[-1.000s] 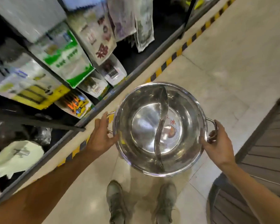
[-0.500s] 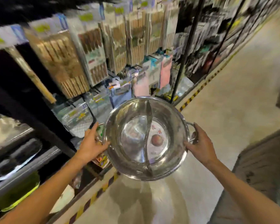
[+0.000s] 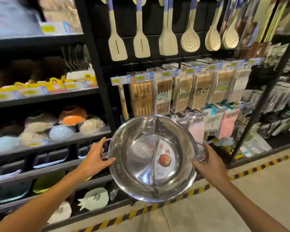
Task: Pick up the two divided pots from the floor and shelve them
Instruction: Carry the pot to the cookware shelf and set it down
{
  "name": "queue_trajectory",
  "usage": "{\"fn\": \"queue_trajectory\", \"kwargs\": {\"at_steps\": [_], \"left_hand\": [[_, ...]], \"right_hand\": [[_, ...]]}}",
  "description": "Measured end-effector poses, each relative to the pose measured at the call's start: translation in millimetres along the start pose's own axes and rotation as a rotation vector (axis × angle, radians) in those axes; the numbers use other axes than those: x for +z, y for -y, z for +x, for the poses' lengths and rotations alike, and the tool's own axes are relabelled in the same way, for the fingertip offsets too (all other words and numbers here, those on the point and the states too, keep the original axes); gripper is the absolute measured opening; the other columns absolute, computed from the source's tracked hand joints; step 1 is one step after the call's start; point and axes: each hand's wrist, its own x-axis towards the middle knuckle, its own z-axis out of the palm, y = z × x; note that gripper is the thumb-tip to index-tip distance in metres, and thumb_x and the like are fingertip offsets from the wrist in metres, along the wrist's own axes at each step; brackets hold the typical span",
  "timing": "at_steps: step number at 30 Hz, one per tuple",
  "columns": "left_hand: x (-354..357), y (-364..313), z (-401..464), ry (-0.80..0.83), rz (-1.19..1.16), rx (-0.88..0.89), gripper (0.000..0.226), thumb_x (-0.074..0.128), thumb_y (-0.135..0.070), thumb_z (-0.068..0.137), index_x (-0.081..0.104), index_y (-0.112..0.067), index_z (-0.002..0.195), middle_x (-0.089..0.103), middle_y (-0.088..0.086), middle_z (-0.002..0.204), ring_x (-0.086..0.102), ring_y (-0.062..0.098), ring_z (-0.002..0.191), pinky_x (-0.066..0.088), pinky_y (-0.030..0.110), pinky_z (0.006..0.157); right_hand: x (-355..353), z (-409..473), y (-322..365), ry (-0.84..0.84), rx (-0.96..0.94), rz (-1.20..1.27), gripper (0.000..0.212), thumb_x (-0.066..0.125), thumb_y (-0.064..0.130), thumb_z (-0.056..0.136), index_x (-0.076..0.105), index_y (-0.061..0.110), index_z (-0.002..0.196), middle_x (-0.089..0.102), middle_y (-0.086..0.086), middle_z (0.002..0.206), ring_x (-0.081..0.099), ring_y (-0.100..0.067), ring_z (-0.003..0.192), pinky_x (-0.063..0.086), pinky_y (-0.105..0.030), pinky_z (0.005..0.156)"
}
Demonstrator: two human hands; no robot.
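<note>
A shiny steel divided pot [image 3: 137,158] with a curved partition and a red-printed label in its right half hangs in the air in front of the black shelving. My left hand [image 3: 95,158] grips its left loop handle. My right hand [image 3: 206,161] grips the right loop handle. The pot is held roughly level at about waist height, its rim facing up. Only one pot is in view.
Black store shelves [image 3: 45,97] on the left carry wrapped bowls [image 3: 64,129] and boxed goods. Spatulas and ladles [image 3: 141,41] hang above packs of chopsticks [image 3: 182,91]. A yellow-black stripe [image 3: 157,206] edges the tiled floor below the shelf base.
The view has swung up from the floor to the shelves. The pot, still held by both handles, has risen and now faces the shelving.
</note>
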Motion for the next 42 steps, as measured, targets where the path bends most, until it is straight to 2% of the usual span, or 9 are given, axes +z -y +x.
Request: {"fn": "queue_trajectory", "kwargs": {"at_steps": [7,12,16,21,24,28,30,35,42], "left_hand": [[-99.5,57.1,-107.0,-0.147,0.031,-0.195,0.101,0.073,-0.054,0.078,0.013,-0.03,0.155,0.041,-0.003,0.125,0.06,0.019,0.094,0.051,0.031,0.077],[-168.2,103.5,-200.4,-0.342,0.052,-0.311,0.096,0.078,-0.039,0.079,0.02,-0.024,0.154,0.042,-0.005,0.13,0.06,0.017,0.097,0.05,0.021,0.077],[-223.5,162.6,-292.3,-0.441,0.002,-0.369,0.083,0.077,-0.039,0.079,0.028,-0.045,0.146,0.048,0.006,0.122,0.066,0.022,0.08,0.055,0.035,0.069],[-286.8,238.6,-417.9,-0.583,0.05,-0.541,0.086,0.074,-0.049,0.075,0.031,-0.032,0.148,0.049,0.0,0.108,0.058,0.008,0.075,0.046,0.022,0.061],[-315.4,275.7,-485.0,-0.666,0.051,-0.577,0.079,0.075,-0.049,0.074,0.033,-0.047,0.14,0.054,0.004,0.107,0.06,0.013,0.08,0.052,0.03,0.067],[-347.3,303.6,-553.9,-0.824,0.087,-0.635,0.073,0.078,-0.031,0.079,0.031,-0.066,0.123,0.046,0.002,0.1,0.05,0.009,0.08,0.043,0.016,0.062],[-356.8,315.9,-572.4,-0.861,0.106,-0.658,0.075,0.079,-0.034,0.077,0.031,-0.055,0.131,0.046,0.002,0.097,0.05,0.01,0.079,0.042,0.018,0.062],[-380.1,369.9,-627.4,-0.995,0.084,-0.773,0.074,0.08,-0.026,0.078,0.036,-0.039,0.135,0.047,0.006,0.1,0.053,0.013,0.076,0.045,0.011,0.061],[-440.7,460.6,-685.2,-1.126,0.083,-0.907,0.085,0.069,-0.057,0.062,0.044,-0.028,0.137,0.047,0.001,0.101,0.058,0.019,0.074,0.055,0.034,0.067]], "right_hand": [[74.0,-4.6,90.2,0.208,-0.17,0.073,0.072,0.076,0.047,0.075,0.047,0.027,0.137,0.061,0.003,0.093,0.062,-0.012,0.072,0.052,-0.035,0.064],[140.9,-37.3,183.4,0.33,-0.306,0.095,0.076,0.078,0.045,0.076,0.042,0.033,0.141,0.066,0.004,0.087,0.063,-0.011,0.069,0.05,-0.033,0.058],[205.1,-85.4,261.3,0.429,-0.419,0.133,0.088,0.076,0.055,0.073,0.035,0.033,0.149,0.059,0.004,0.126,0.061,-0.017,0.099,0.054,-0.039,0.082],[287.9,-176.6,372.5,0.562,-0.522,0.135,0.089,0.08,0.044,0.077,0.036,0.023,0.152,0.049,-0.001,0.148,0.052,-0.021,0.129,0.044,-0.037,0.101],[339.3,-224.4,426.0,0.641,-0.592,0.146,0.088,0.079,0.044,0.078,0.035,0.025,0.152,0.047,-0.001,0.15,0.053,-0.016,0.122,0.045,-0.034,0.097],[397.5,-286.1,487.9,0.76,-0.643,0.148,0.094,0.077,0.054,0.075,0.033,0.027,0.153,0.051,0.0,0.146,0.052,-0.013,0.114,0.049,-0.036,0.093],[414.0,-304.1,506.9,0.777,-0.658,0.152,0.096,0.076,0.06,0.072,0.033,0.029,0.152,0.049,0.0,0.148,0.053,-0.02,0.126,0.051,-0.042,0.098],[493.0,-354.8,570.8,0.882,-0.731,0.173,0.085,0.08,0.041,0.079,0.038,0.022,0.15,0.06,-0.006,0.13,0.059,-0.027,0.112,0.048,-0.033,0.083],[651.9,-410.2,667.2,1.088,-0.845,0.221,0.091,0.071,0.068,0.07,0.036,0.039,0.148,0.061,0.009,0.118,0.062,-0.011,0.1,0.057,-0.039,0.085]]}}
